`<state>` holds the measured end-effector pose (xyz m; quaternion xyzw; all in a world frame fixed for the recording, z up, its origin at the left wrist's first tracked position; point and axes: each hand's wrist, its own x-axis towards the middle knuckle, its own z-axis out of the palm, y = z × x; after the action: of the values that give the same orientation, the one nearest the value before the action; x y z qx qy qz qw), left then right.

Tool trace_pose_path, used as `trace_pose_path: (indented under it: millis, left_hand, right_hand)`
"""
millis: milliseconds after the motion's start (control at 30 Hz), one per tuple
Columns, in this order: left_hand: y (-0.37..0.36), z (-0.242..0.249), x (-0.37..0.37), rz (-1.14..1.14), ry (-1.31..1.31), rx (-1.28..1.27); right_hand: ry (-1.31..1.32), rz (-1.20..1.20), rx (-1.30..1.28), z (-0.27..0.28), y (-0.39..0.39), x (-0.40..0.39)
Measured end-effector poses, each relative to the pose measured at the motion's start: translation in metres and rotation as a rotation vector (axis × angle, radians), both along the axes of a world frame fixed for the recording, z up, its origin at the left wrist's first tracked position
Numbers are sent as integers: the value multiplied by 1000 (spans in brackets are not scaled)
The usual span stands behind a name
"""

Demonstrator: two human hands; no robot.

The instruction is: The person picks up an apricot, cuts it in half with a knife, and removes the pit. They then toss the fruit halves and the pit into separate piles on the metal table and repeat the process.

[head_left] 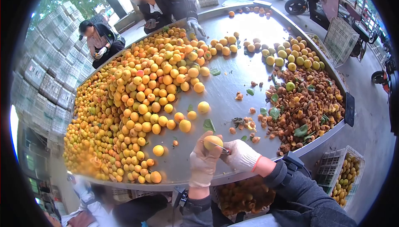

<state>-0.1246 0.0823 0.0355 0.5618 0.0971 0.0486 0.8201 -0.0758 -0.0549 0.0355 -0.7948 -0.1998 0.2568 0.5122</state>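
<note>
My left hand (202, 164), in a whitish work glove with bare fingertips, is closed around a yellow apricot (213, 142) above the near edge of the metal table. From the right, my right hand (242, 155), in a similar glove, grips a small thin-bladed metal tool (225, 150) whose tip meets the apricot's side. Most of its handle is hidden in my fingers. A large heap of apricots (145, 85) covers the table's left half. To the right lies a pile of brown pits and scraps (305, 106), mixed with leaves.
The metal table (237, 77) has a raised rim. Greener fruit (297, 54) lies at its far right. Across it, a person's gloved hand (195, 26) rests near the heap. Crates of fruit (347, 175) stand below right; another person sits at left, with stacked crates (50, 73) behind.
</note>
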Motion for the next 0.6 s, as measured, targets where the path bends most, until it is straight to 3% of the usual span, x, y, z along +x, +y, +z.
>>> trace_pose_path:
  millis: [33,67,133,167,233,267,333,467,533,600]
  left_hand:
    - [-2,7,-2,-5,11,177]
    - [-1,12,-1,-5,15,173]
    - [1,20,2,-80,-9,818]
    - [0,16,3,-83,-9,815]
    - [-3,6,5,0,-137,295]
    - [-3,6,5,0,-137,294]
    - [-2,6,5,-32,-30,-64]
    - [1,0,3,-41,-63,93]
    - [5,12,5,16,-157,1095]
    - [4,13,8,23,-199,1105]
  right_hand:
    - [3,2,-4,-4,-1,3]
    - [77,47,-23,-9,-2,7]
    - [158,87,-45,-13,-4,7]
    - [111,56,-15,-12,-2,6]
    - [66,25,16,-7,1,3]
    - [84,-6,23,0,2,2]
    - [106,-38,30,3,4,2]
    - [64,-17,12,-8,2,4]
    - [85,23,38,-16,0,7]
    - [157,47,117,-20,1,10]
